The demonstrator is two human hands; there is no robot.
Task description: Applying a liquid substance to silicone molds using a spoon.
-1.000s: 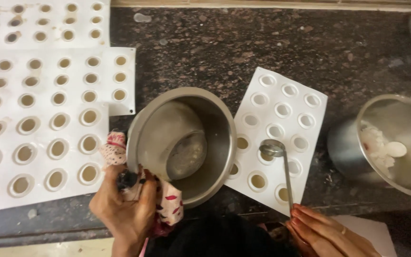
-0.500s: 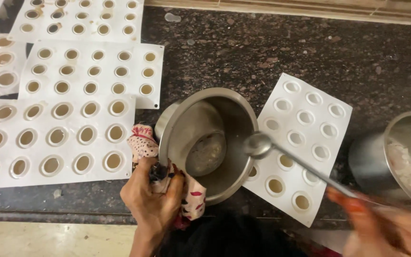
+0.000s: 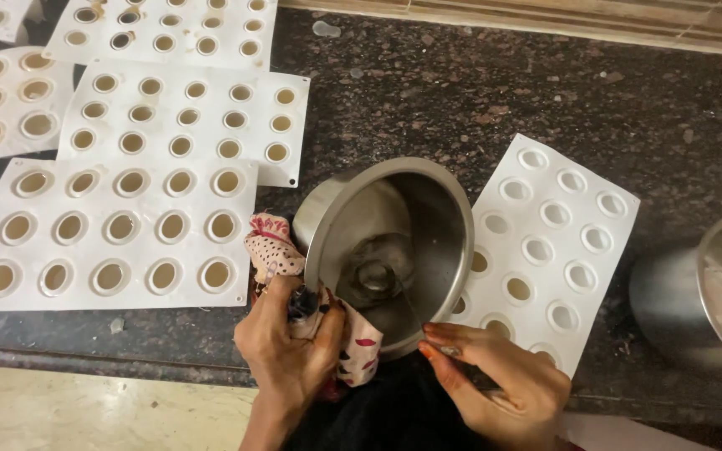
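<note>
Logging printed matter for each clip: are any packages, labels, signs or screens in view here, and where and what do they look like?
None in view. What shows is unmarked:
White silicone mould trays, rectangular, with round cavities, on the dark speckled stone counter.
Tilted round steel pot, centre, with the left hand gripping it through a patterned cloth.
Second steel pot, right edge.

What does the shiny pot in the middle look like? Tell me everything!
The pot is round, silvery metal with a dull inside and a thin rim. It tilts toward the person on a dark speckled counter, partly over a white mould tray. The left hand grips its handle through a spotted cloth. The right hand dips a ladle into a little liquid at the bottom.
</note>
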